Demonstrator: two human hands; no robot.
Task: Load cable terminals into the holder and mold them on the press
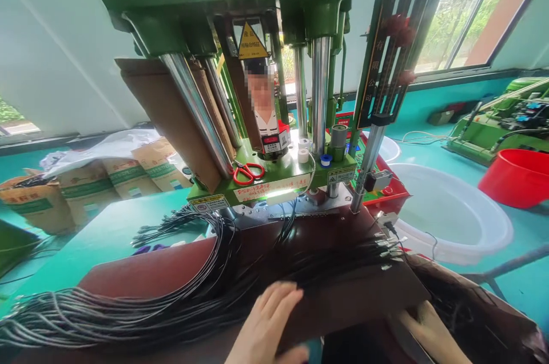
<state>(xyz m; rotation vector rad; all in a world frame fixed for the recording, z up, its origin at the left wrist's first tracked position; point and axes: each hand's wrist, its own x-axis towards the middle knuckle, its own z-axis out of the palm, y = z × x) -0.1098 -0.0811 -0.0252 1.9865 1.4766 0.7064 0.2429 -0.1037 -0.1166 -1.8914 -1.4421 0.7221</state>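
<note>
My left hand point(268, 324) is over the front of the brown tabletop point(343, 295), fingers stretched out and thumb apart, with nothing seen in it. Just beyond its fingertips lies a long bundle of black cables point(206, 289) that spreads across the table to the left. More black cables point(343, 255) with pale connector ends lie to the right. My right hand point(429, 327) is low at the table's right front corner, blurred, with its fingers partly hidden; whether it holds anything is unclear. Near it is a dark pile of cables point(463, 301) beside the table.
A green press machine point(274, 166) with steel columns stands behind the table, red-handled scissors point(249, 173) on its ledge. A person point(263, 95) is visible behind it. On the right are a white tub point(450, 204) and a red tub point(521, 178); paper sacks point(86, 192) stand left.
</note>
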